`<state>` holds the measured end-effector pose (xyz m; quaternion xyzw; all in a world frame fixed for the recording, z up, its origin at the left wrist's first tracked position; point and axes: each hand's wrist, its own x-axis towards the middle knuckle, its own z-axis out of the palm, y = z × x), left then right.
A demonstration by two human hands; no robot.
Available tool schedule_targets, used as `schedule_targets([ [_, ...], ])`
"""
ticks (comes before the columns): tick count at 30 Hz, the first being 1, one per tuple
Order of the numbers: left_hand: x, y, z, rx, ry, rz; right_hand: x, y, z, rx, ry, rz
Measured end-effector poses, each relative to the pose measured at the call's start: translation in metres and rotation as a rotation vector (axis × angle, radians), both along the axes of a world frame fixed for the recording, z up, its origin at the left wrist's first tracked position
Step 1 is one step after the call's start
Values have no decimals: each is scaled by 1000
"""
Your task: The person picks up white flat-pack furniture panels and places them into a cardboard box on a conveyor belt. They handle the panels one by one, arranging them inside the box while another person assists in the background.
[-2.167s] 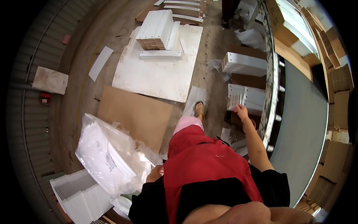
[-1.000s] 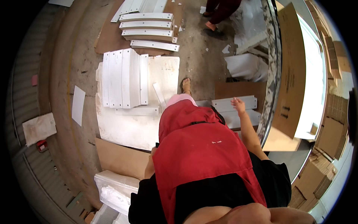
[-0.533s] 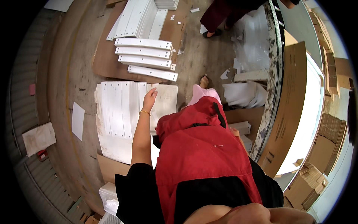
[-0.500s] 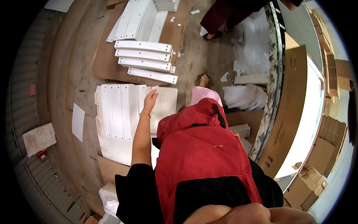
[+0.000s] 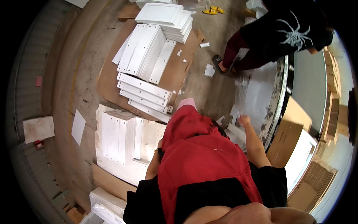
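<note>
Below left hand (image 5: 161, 143), grip hidden: flat white panels (image 5: 119, 140), long, side by side; right hand (image 5: 244, 120) loosely curled, empty.

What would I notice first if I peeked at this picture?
Probably the big red apron filling the lower middle, worn by the person looking down. Next, the stacks of white panels lying on brown cardboard on the floor at upper left. The right hand reaches out to the right, and another person in a black top bends over at the upper right.
</note>
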<state>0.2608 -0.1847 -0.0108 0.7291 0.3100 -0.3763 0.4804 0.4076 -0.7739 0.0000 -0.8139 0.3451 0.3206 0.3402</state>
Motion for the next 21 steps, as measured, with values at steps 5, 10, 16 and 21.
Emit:
schedule_targets([
  [5,121,-66,-16,-76,-98,48,238,60,55,376,-362,-222],
  [10,258,-68,-21,-30,-373,-86,357,110,64,485,-218,-5],
  [16,436,-73,7,-84,-406,257,486,104,55,475,-96,-97],
  [21,527,-109,58,-125,-350,719,645,82,-6,160,-186,247],
])
